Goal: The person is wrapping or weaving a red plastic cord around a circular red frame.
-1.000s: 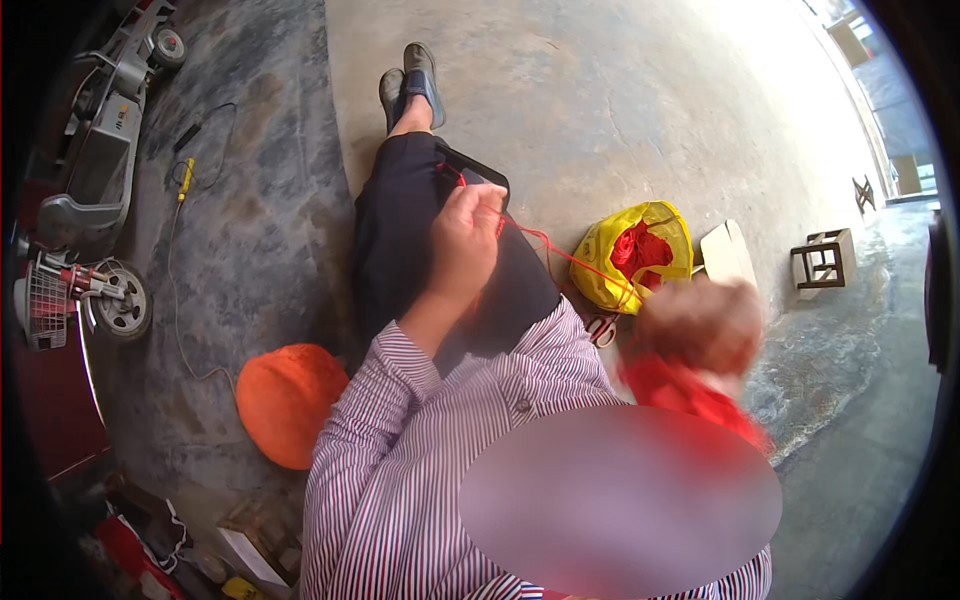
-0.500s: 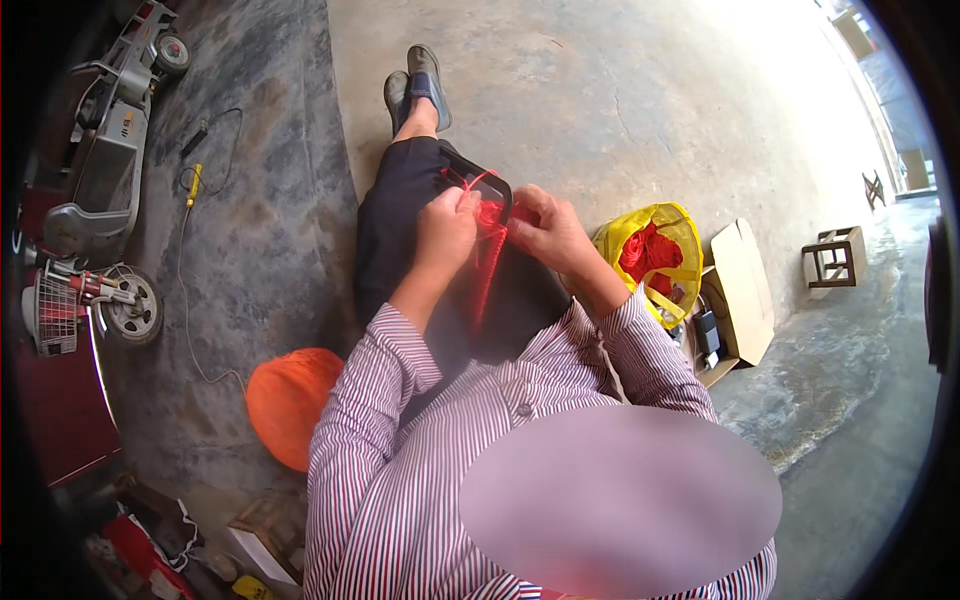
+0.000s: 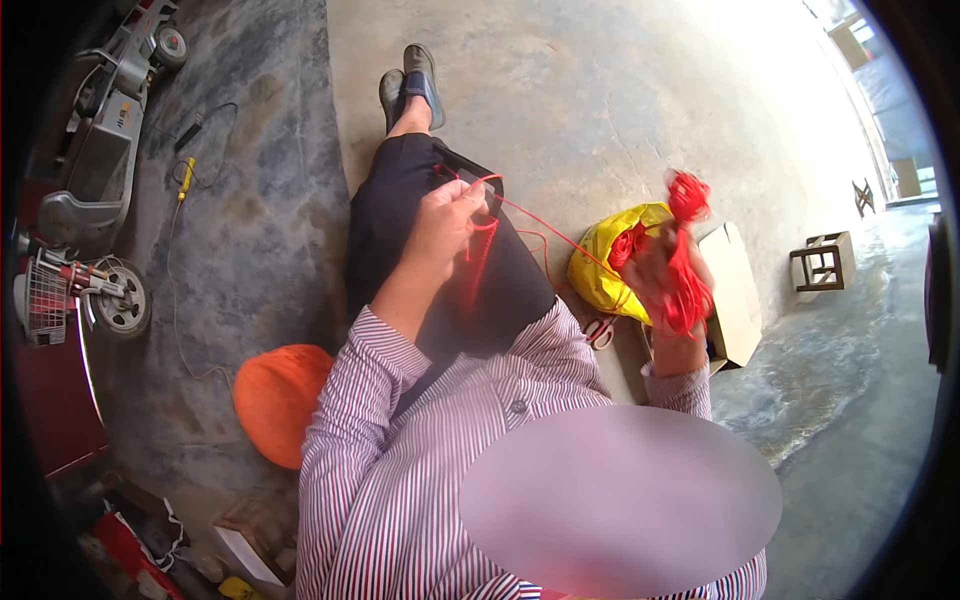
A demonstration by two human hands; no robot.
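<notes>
Over my lap, my left hand is closed, pinching red cord at a narrow black frame. A short red braided or knotted strip hangs below those fingers. Out to the right, my right hand is closed on a bundle of red cord, whose loops hang over the hand and stick up above it; motion blurs it. The cord runs taut between both hands. Beneath and beside the right hand stands a yellow bag with more red cord inside.
Scissors lie next to the bag, by an open cardboard box. A small wooden stool stands farther right. To the left are an orange round seat, a yellow-handled tool with a cable, and a scooter.
My right hand has swung away from the frame to the right, carrying the cord bundle and drawing cord out. My left hand stays at the frame. The scissors have come into sight.
</notes>
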